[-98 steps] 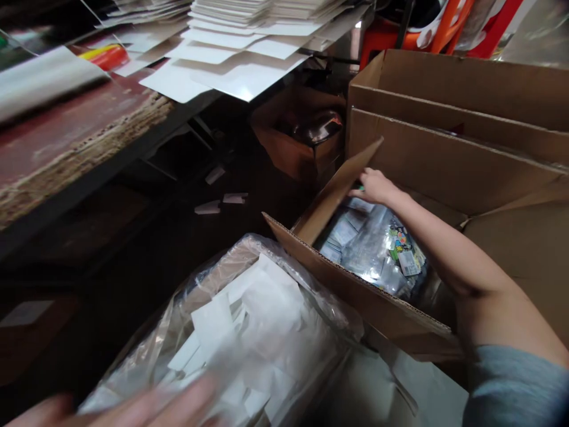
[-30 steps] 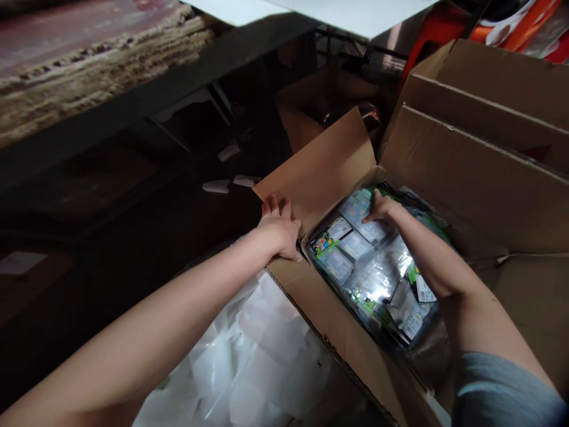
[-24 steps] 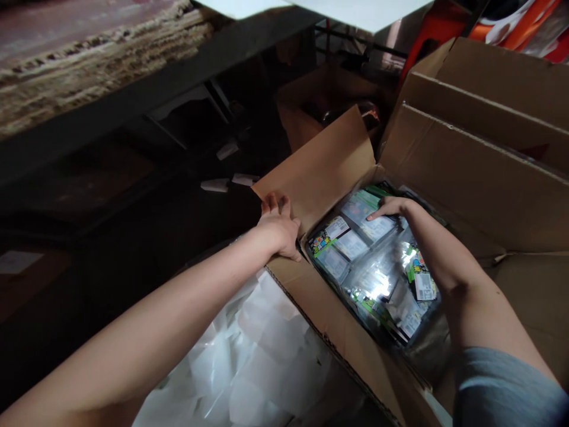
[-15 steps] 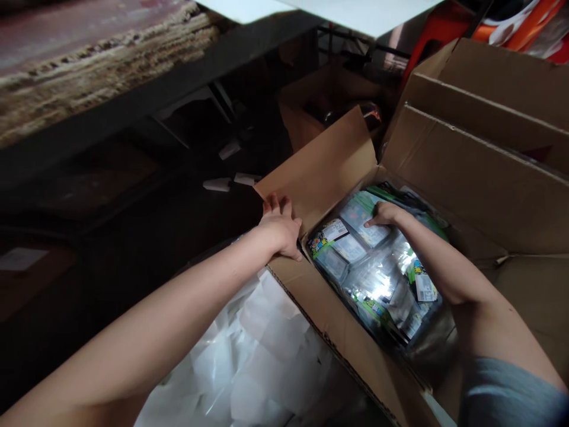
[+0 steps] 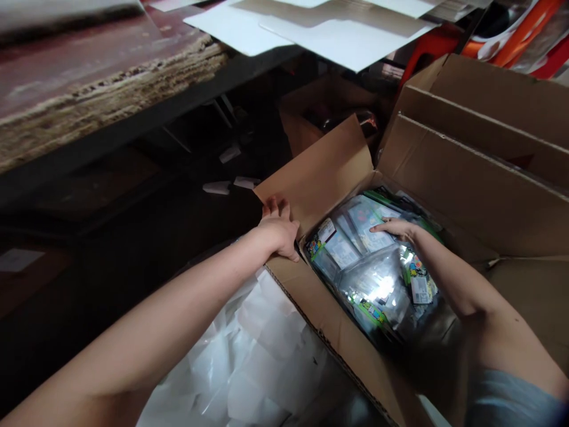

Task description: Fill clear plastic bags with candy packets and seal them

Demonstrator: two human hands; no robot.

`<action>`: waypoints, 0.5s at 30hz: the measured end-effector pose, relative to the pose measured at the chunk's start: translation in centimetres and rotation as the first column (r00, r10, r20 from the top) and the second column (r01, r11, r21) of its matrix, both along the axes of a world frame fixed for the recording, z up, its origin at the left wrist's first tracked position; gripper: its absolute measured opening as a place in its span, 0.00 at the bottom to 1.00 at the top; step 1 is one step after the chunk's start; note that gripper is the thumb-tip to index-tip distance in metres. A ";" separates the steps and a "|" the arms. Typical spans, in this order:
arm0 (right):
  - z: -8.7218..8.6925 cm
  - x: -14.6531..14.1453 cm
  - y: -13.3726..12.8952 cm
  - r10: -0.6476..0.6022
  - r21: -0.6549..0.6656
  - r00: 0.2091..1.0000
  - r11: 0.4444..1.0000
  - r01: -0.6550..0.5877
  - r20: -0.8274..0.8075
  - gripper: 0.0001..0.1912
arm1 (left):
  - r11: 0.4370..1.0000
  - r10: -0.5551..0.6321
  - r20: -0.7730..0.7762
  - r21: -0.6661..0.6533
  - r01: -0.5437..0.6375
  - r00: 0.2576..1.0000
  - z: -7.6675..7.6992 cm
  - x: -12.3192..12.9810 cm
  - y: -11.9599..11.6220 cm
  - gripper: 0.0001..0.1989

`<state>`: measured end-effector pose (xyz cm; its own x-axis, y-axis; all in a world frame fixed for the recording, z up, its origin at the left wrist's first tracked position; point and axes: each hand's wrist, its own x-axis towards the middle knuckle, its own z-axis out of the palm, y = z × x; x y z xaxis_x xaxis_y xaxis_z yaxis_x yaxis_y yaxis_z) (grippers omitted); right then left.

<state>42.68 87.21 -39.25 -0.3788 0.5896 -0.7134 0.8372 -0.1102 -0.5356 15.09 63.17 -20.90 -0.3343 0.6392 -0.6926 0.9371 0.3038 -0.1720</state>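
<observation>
Several clear plastic packets (image 5: 377, 284) with green printed edges and white labels lie inside an open cardboard box (image 5: 342, 341). My right hand (image 5: 397, 228) reaches in over the packets at the far side, its fingers stretched out and touching the top ones; nothing is gripped in it. At the box's left corner, my left hand (image 5: 280, 230) rests with fingers spread against the raised cardboard flap (image 5: 326, 169) and palm near the rim.
Below the left arm is a heap of white plastic or paper pieces (image 5: 253, 350). A worn-edged table (image 5: 106, 89) with white sheets (image 5: 338, 38) stands at upper left. Another cardboard box (image 5: 296, 121) sits in shadow behind, near something orange (image 5: 511, 44).
My right hand has shifted slightly to the right, its fingers straighter, and the packets under it have moved. My left hand stays on the flap. The view has tilted up a little.
</observation>
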 end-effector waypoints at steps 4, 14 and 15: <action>0.7 2.2 -1.7 0.023 0.031 1.000 0.999 -0.023 0.004 0.50 | 1.000 -0.029 -0.008 -0.009 0.029 1.000 -0.3 -0.2 -0.1 0.61; 3.3 -4.0 -0.7 0.354 0.291 0.906 0.864 -0.412 0.233 0.21 | 1.000 -0.016 -0.008 0.003 0.016 1.000 -0.2 -0.1 -0.3 0.60; 3.4 -4.6 -0.8 0.384 0.315 0.888 0.835 -0.452 0.254 0.20 | 1.000 -0.024 -0.014 -0.003 0.024 1.000 -0.2 -0.1 -0.3 0.60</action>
<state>38.08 86.45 -35.80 -0.5373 0.6282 -0.5627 0.8417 0.4410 -0.3114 15.04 62.83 -21.05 -0.3291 0.6448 -0.6899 0.9414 0.2809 -0.1865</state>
